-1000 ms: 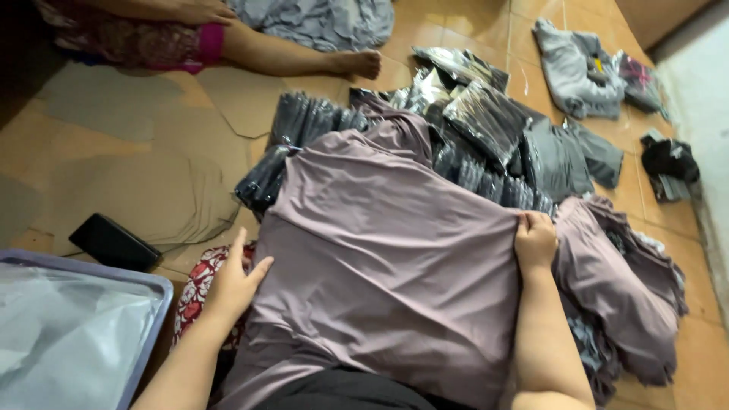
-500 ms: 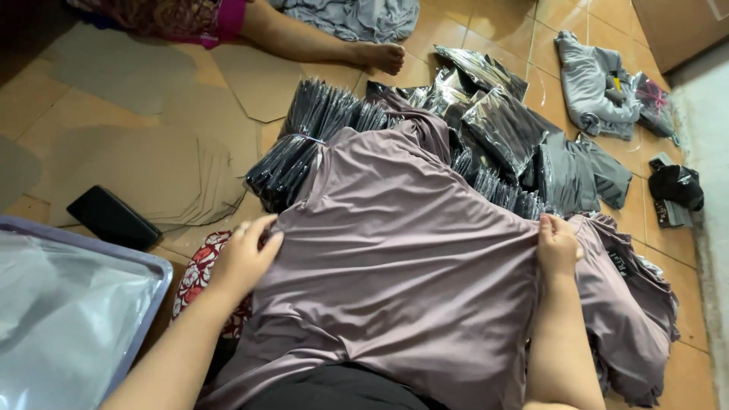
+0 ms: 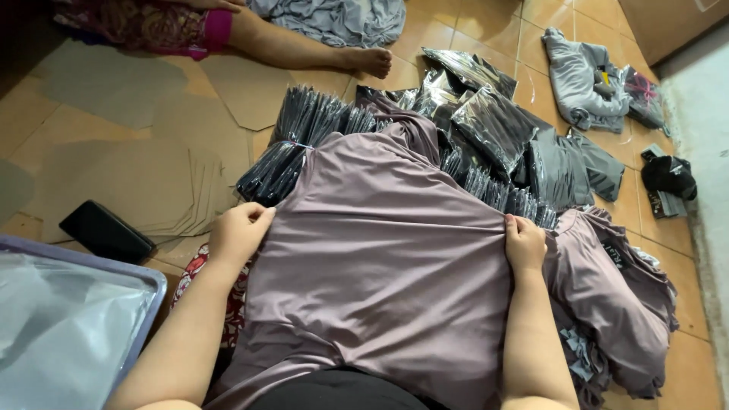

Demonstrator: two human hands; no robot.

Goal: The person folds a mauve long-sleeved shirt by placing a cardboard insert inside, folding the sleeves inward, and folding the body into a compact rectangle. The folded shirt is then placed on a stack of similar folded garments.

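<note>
A mauve garment [image 3: 380, 258] lies spread flat in front of me, over my lap and onto the floor. My left hand [image 3: 239, 231] grips its left edge with curled fingers. My right hand [image 3: 524, 244] pinches the cloth at its right edge, and the fabric is pulled taut between both hands. A heap of more mauve garments [image 3: 615, 296] lies just right of my right arm.
Several dark clothes packed in glossy plastic bags [image 3: 486, 129] are stacked beyond the garment. A black phone [image 3: 106, 231] lies on flat cardboard sheets [image 3: 152, 182] at left. A plastic bin [image 3: 76, 319] sits near left. Another person's leg [image 3: 304, 49] rests at top. Grey garments [image 3: 585, 76] lie far right.
My left hand has moved from lying flat on the garment's lower left up to its left edge and closed on it. My right hand stays gripping the right edge.
</note>
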